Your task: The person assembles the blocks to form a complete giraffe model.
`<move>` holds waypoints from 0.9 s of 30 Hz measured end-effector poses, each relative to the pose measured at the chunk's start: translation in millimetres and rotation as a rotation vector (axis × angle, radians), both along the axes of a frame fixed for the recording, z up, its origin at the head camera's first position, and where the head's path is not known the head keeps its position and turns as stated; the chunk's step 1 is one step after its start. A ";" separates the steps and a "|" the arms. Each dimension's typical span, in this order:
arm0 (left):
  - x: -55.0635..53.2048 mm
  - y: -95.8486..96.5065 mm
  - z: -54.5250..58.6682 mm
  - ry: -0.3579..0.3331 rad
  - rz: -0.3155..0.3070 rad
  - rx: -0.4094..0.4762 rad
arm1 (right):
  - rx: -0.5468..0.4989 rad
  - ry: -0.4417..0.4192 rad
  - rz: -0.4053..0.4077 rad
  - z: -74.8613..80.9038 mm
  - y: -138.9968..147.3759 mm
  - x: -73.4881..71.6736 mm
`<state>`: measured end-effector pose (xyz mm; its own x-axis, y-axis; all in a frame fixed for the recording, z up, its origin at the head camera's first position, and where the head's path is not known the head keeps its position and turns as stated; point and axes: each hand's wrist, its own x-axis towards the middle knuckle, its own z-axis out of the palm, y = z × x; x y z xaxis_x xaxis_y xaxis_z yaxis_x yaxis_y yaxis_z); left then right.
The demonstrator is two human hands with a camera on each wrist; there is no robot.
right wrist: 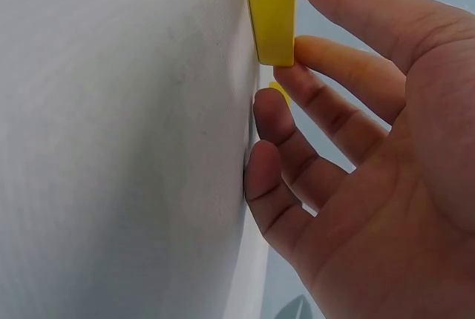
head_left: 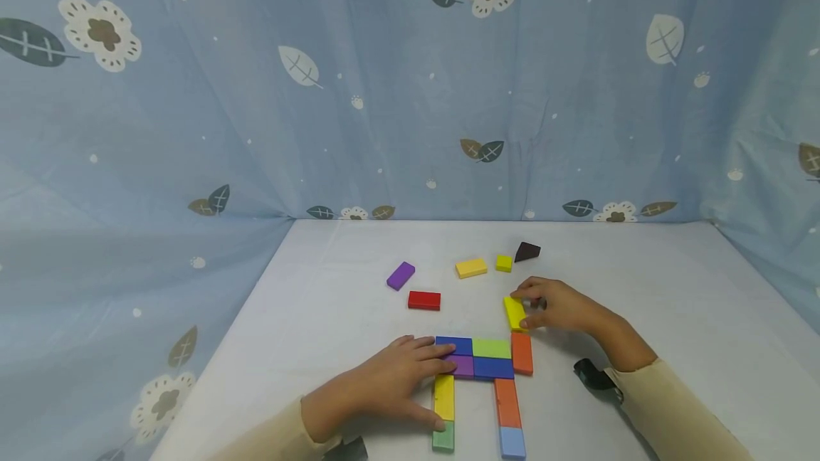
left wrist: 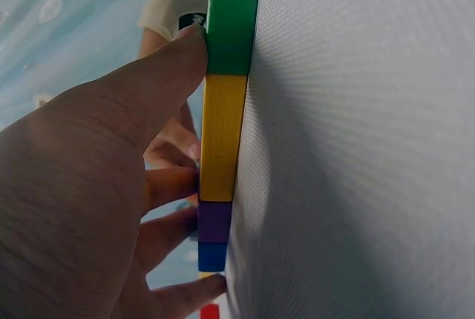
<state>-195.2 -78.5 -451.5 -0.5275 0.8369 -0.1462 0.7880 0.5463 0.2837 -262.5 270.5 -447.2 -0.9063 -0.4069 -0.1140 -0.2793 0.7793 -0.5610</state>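
Observation:
My left hand (head_left: 393, 379) lies spread over the left side of a flat figure of coloured blocks. Its thumb touches the green block (head_left: 443, 438), and its fingertips rest on the purple block (head_left: 464, 367) and the blue block (head_left: 451, 343). Between them, a yellow-orange block (left wrist: 223, 137) runs under the hand. With thumb and fingertips, my right hand (head_left: 564, 306) pinches a bright yellow block (head_left: 514, 313) at the figure's upper right. That block's lower end sits right at the top of an orange-red block (head_left: 522, 354). The right hand's other fingers are loosely bent beside it.
Beyond the figure lie a red block (head_left: 424, 300), a purple block (head_left: 401, 275), a light yellow block (head_left: 471, 268), a small yellow-green cube (head_left: 504, 263) and a dark trapezoid block (head_left: 528, 252). An orange block (head_left: 507, 403) and light blue block (head_left: 512, 442) form the figure's right leg.

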 end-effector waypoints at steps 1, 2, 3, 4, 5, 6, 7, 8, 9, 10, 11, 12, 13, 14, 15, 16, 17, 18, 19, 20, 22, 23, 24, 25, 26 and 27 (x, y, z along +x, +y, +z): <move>-0.1 0.0 0.0 -0.002 0.001 0.000 | 0.000 0.000 0.002 0.3 0.0 0.2; -0.4 0.0 -0.3 -0.004 0.003 -0.001 | 0.002 0.001 0.003 0.4 -0.1 0.3; -0.6 0.0 -0.6 -0.006 0.006 -0.002 | 0.002 0.001 0.004 0.5 0.0 0.3; -0.7 0.1 -0.8 -0.007 0.007 -0.003 | 0.005 0.001 0.005 0.4 0.0 0.2; -0.8 0.2 -0.8 -0.008 0.008 -0.003 | 0.006 0.000 0.004 0.2 0.0 0.2; -0.7 0.3 -0.7 -0.008 0.008 -0.005 | 0.008 -0.002 0.004 0.0 0.0 0.0; -0.9 0.4 -0.8 -0.008 0.008 -0.006 | 0.010 -0.004 0.003 -0.3 0.1 -0.2; -1.0 0.4 -0.9 -0.010 0.008 -0.006 | 0.011 -0.006 0.002 -0.6 0.2 -0.3; -1.0 0.4 -0.8 -0.011 0.008 -0.006 | 0.012 -0.008 0.000 -0.7 0.2 -0.5; -0.8 0.4 -0.4 -0.010 0.008 -0.007 | 0.011 -0.011 -0.001 -0.9 0.3 -0.6; -0.8 0.3 0.0 -0.011 0.008 -0.007 | 0.011 -0.014 -0.004 -0.9 0.4 -0.9; -0.9 0.3 0.2 -0.011 0.008 -0.006 | 0.012 -0.016 -0.004 -1.0 0.7 -1.2; -0.9 0.2 0.4 -0.013 0.008 -0.005 | 0.011 -0.017 -0.005 -1.0 0.8 -1.3; -0.8 0.2 0.6 -0.016 0.009 -0.003 | 0.011 -0.018 -0.005 -1.1 0.9 -1.4; -0.7 0.1 0.7 -0.016 0.009 -0.003 | 0.011 -0.019 -0.005 -1.1 1.0 -1.6; -0.6 0.0 1.3 -0.016 0.010 -0.002 | 0.010 -0.019 -0.005 -1.0 1.1 -1.6; -0.5 0.0 1.5 -0.018 0.010 0.000 | 0.010 -0.019 -0.002 -1.0 1.3 -1.6; -0.5 -0.2 1.7 -0.019 0.010 0.001 | 0.007 -0.020 -0.001 -0.9 1.4 -1.5; -0.4 -0.2 1.8 -0.020 0.011 0.002 | 0.006 -0.020 0.001 -0.9 1.6 -1.4; -0.3 -0.1 1.9 -0.020 0.011 0.002 | 0.005 -0.020 0.003 -0.9 1.8 -1.4; -0.3 -0.1 2.1 -0.020 0.011 0.003 | 0.004 -0.019 0.007 -1.0 2.2 -1.3; -0.3 -0.2 2.0 -0.020 0.011 0.004 | 0.003 -0.019 0.007 -1.1 2.3 -1.4; -0.2 -0.1 2.0 -0.020 0.011 0.004 | 0.003 -0.018 0.008 -1.3 2.5 -1.4; -0.1 0.0 2.0 -0.019 0.011 0.004 | 0.002 -0.016 0.011 -1.6 2.7 -1.5; 0.1 0.1 2.1 -0.018 0.010 0.004 | 0.000 -0.015 0.012 -1.8 2.8 -1.5; 0.3 0.1 2.1 -0.016 0.010 0.005 | -0.002 -0.014 0.014 -2.0 2.8 -1.5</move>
